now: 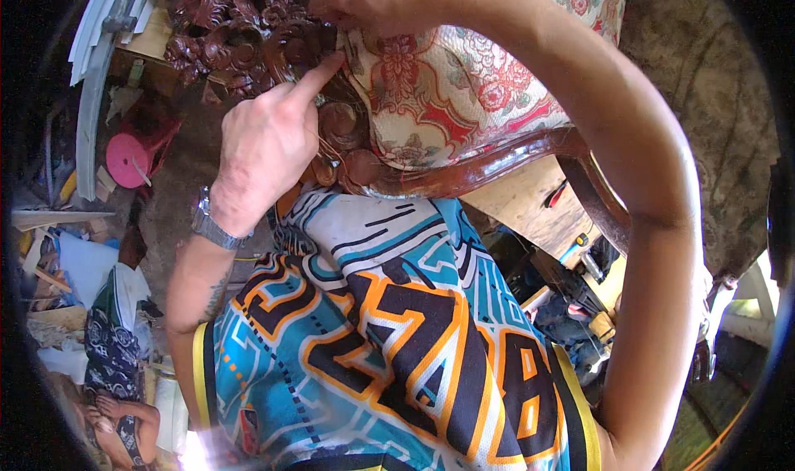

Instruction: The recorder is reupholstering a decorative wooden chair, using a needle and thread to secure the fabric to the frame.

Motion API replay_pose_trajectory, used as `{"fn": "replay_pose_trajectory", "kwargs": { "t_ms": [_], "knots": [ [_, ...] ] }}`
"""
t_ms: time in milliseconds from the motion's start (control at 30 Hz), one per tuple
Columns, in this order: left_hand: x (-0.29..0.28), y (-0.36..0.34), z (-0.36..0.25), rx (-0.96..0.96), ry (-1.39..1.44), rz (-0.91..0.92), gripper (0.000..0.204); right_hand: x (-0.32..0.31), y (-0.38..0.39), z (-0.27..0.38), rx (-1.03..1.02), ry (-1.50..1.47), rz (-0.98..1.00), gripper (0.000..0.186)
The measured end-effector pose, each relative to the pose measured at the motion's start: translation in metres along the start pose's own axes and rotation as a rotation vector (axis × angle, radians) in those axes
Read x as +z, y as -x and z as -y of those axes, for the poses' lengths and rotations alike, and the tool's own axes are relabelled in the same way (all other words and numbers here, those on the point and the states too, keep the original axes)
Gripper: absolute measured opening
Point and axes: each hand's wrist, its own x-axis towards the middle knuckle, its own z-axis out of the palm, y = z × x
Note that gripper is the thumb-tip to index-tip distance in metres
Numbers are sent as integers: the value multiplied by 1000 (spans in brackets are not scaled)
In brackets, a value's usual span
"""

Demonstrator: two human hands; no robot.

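A dark carved wooden chair frame (240, 44) with a glossy finish fills the top, beside an upholstered panel (439, 98) of cream fabric with red floral patterns. My left hand (269, 144), a metal watch on its wrist, reaches up to the fabric's left edge. Its index finger is stretched out with the tip at the seam by the wood; the other fingers bend under, partly hidden. Across the panel's top arches my right arm. My right hand (373, 3) is closed at the carving, its fingers bent down and partly cut off; what they hold is hidden.
To the left lie a pink roll (130, 160), long pale strips (99, 73) and scattered scraps. A wooden board (530, 202) with hand tools is at right. Another person's hands (108, 411) show at lower left. The curved wooden rail (489, 169) borders my body.
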Motion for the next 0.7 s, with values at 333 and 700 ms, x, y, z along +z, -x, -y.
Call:
{"fn": "replay_pose_trajectory", "kwargs": {
  "t_ms": [333, 700],
  "knots": [
    [-38, 29, -22, 37, 157, -206, 53, 31, 50, 40, 410, 19, -602, 23],
    [-153, 91, -71, 484, 340, 468, 9, 35, 28, 30, 329, 106, -469, 15]
  ]
}}
